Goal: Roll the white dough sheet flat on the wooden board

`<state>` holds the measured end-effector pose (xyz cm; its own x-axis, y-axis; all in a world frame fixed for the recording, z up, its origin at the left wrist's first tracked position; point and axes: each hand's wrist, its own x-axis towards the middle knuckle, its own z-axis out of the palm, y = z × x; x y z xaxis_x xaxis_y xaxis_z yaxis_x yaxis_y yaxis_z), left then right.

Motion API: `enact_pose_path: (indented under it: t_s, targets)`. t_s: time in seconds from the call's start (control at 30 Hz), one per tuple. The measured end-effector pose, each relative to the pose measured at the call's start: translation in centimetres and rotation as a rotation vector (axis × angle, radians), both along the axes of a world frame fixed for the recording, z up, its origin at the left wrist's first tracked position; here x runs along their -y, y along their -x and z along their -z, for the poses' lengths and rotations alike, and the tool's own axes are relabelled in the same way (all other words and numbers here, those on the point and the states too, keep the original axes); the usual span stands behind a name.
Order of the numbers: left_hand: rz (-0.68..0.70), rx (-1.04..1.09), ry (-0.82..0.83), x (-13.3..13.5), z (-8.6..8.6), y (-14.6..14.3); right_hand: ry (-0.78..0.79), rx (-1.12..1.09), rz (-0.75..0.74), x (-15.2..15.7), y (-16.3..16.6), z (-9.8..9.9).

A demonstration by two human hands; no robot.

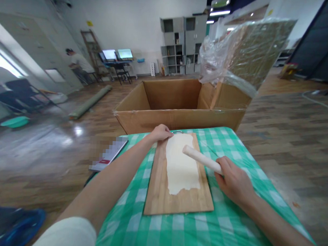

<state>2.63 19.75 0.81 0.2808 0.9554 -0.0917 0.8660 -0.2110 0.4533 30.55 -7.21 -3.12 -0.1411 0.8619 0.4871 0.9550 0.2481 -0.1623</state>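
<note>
A thin, pale sheet of dough [181,167] with ragged edges lies flat on a wooden cutting board [174,205]. My left hand [161,133] reaches to the far end of the board, its fingers closed at the dough's far left corner. My right hand [233,178] is wrapped round one end of a light-coloured rolling pin [202,159]. The pin slants to the left, its free end over the upper right part of the dough. A metal handle [177,132] shows at the board's far edge, next to my left fingertips.
A green-and-white checked cloth [186,234] covers the table. Beyond it stands a large open cardboard box [177,118] with plastic wrap [218,60] on its right. A booklet-like item [110,155], partly blurred, is at the left edge. A person [81,65] sits far back left.
</note>
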Motion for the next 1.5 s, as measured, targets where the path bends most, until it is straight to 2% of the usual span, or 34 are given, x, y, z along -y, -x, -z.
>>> enact_pose_path:
  t_s: [0.13,0.3,0.4,0.53,0.77,1.0,1.13,1.23,1.4,1.5]
  targets:
    - [-0.018,0.079,0.027,-0.6,0.7,0.4,0.007,-0.039,0.005,0.3,-0.3,-0.1]
    - [0.036,0.11,0.086,-1.3,1.0,0.3,0.018,-0.111,0.019,0.7,-0.5,-0.6]
    - [0.119,0.093,0.105,-1.4,0.4,0.1,0.029,-0.13,0.024,0.8,-0.5,-0.7]
    - [0.296,-0.017,0.129,-1.6,-0.8,-0.4,0.04,-0.134,0.026,0.9,-0.5,-0.6]
    - [0.488,-0.237,0.039,-3.6,-2.7,-0.4,0.059,-0.14,0.033,0.9,-0.6,-0.6]
    - [0.619,-0.161,0.11,-4.7,-2.5,0.4,0.06,-0.136,0.044,1.0,-0.4,-0.7]
    - [0.595,-0.042,0.091,-4.2,-2.6,0.5,0.075,-0.15,0.035,1.0,-0.5,-0.8]
    - [0.538,0.07,0.06,-2.8,-3.0,0.5,0.076,-0.154,0.029,1.0,-0.6,-0.9]
    - [0.19,0.543,0.274,1.0,-2.2,-0.6,0.081,-0.19,0.015,0.8,-0.9,-0.9]
    - [0.141,0.576,0.341,2.7,-1.2,-1.6,0.072,-0.23,0.011,0.7,-1.1,-0.9]
